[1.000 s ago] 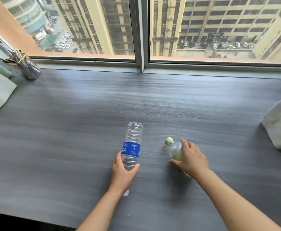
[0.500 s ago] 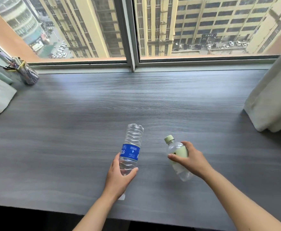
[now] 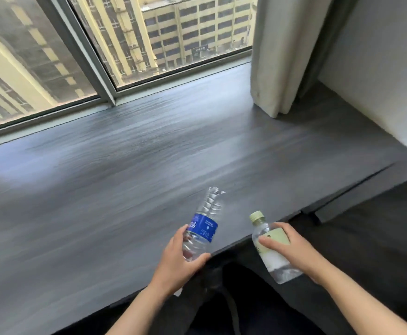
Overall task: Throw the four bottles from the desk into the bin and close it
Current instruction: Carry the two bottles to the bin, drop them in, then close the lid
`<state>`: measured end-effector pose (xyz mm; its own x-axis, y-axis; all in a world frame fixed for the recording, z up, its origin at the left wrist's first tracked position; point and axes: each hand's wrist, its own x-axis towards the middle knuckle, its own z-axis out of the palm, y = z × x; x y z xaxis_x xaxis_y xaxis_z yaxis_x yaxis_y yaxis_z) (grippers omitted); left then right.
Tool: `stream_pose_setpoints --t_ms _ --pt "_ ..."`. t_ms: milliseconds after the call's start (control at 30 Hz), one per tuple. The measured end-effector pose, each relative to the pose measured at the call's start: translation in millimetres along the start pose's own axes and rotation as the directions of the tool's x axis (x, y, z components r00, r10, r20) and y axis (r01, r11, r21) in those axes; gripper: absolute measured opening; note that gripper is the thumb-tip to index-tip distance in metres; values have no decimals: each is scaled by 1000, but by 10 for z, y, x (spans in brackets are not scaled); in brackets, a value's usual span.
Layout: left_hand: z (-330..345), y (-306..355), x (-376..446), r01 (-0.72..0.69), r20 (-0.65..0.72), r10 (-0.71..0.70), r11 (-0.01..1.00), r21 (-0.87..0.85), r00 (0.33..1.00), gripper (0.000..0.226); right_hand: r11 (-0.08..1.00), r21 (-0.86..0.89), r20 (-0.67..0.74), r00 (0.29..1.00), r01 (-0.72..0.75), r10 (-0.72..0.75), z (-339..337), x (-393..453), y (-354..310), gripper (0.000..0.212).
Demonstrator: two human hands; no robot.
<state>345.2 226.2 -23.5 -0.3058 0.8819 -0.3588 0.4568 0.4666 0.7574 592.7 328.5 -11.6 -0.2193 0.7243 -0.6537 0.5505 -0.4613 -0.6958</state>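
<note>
A: What has each hand got?

B: The left hand (image 3: 182, 261) is wrapped round the lower body of a clear ribbed plastic water bottle with a blue label (image 3: 203, 226), thumb on one side and fingers curled behind. The right hand (image 3: 292, 247) grips a small clear plastic bottle with a pale green cap and label (image 3: 266, 240) round its middle. Both are lifted clear of the grey wood-grain desk (image 3: 125, 177), at its front edge near the right-hand corner.

A: How will they handle?

B: The blue-label one looks empty, so probably very light and thin-walled; a hard squeeze would likely crumple it. Holding at the label band seems steadiest. The small one looks stiffer, with perhaps a little liquid left, though I cannot tell for sure.

A: What has changed from half a second ago?

B: Both bottles have come back past the desk's front edge, and the view has swung right: the cream curtain (image 3: 275, 56) is now near, and the pen holder is out of sight. No bin shows.
</note>
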Motion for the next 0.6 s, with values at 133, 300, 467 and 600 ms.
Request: stream_pose_setpoints --t_ms 133,300,467,600 --pt "218 -14 -233 -121 177 105 990 78 979 79 992 98 -126 988 -77 89 -60 -527 645 59" --pt "550 87 -346 -249 343 165 944 216 925 84 968 160 -311 920 -196 238 -216 -1081 1423 68" --pt "961 235 -323 -268 447 109 913 309 888 90 913 220 -385 829 -343 405 -410 -1552 2165 78" --pt "1361 375 -335 -318 505 77 855 410 859 90 854 353 -413 755 -383 509 -628 -1837 2656 77"
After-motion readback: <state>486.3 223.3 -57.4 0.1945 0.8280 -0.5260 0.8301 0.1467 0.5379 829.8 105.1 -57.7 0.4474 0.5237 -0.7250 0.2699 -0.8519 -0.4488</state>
